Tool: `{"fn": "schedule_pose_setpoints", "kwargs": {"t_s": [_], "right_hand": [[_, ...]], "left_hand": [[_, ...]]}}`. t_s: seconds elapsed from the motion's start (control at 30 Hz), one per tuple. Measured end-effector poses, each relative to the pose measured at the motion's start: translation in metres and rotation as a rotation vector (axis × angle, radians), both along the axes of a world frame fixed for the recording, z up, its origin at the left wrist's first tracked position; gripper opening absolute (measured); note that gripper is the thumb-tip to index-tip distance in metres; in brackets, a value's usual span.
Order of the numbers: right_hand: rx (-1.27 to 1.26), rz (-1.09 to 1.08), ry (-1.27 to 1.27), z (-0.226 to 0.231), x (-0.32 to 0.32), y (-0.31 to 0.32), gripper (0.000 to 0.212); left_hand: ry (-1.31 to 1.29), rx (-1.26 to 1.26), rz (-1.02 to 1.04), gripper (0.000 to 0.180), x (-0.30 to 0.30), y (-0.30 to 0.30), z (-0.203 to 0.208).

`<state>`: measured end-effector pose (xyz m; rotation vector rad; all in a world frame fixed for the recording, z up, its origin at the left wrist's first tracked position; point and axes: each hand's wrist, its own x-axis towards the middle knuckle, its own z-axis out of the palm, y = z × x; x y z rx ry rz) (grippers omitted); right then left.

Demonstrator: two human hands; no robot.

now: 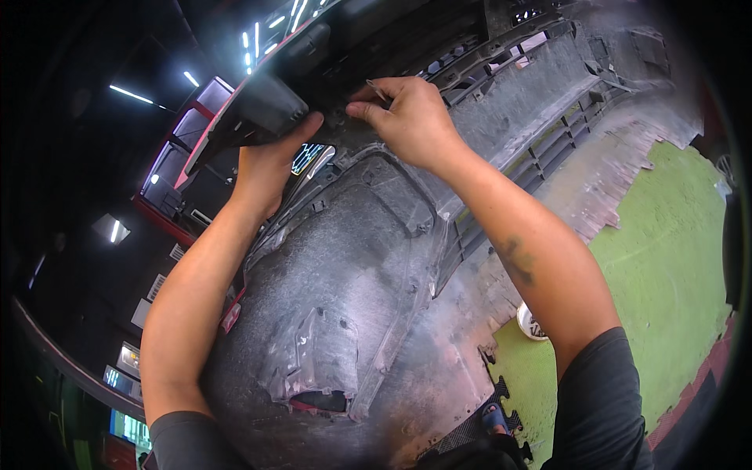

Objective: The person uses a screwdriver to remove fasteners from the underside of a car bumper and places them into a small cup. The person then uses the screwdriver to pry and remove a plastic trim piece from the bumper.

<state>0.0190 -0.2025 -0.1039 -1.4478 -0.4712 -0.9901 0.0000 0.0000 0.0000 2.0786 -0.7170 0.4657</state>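
Observation:
A large dusty dark-grey car bumper (329,258) is in front of me with its ribbed inner side up. My left hand (266,172) is closed round the underside of a black box-shaped plastic part (270,102) near the red-edged rim; its thumb points up and the fingers are mostly hidden behind. Just to the right, my right hand (411,117) is raised over the dark inner side of the bumper, thumb and fingers drawn into a pinch. Something thin and pale shows at those fingertips, too small to name. A honeycomb-patterned opening (309,158) lies below and between the hands.
Slatted grille openings (548,145) run along the bumper's right part. Beneath lies a worn, dusty sheet (462,337) with ragged edges over a green floor (666,227). A white round container (531,321) stands by my right forearm. A red window frame (157,205) rises at left.

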Motion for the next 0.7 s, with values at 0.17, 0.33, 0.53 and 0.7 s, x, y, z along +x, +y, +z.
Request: {"fn": "schedule_pose_setpoints", "kwargs": {"t_s": [0.17,0.33,0.53,0.7], "right_hand": [[-0.077,-0.148,0.014,0.024,-0.018,0.001,0.015],[-0.075,-0.295,-0.238,-0.007,0.001,0.012,0.015],[-0.091,-0.242,-0.169,-0.004,0.001,0.003,0.021],[0.027,0.011,-0.058,-0.012,0.010,-0.003,0.032]], "left_hand": [[-0.167,-0.018,0.020,0.036,-0.001,-0.013,0.012],[-0.086,-0.081,0.001,0.037,0.004,-0.010,-0.013],[-0.097,-0.005,0.046,0.043,0.001,-0.009,-0.004],[-0.087,-0.039,0.020,0.048,0.001,-0.009,-0.004]]}}
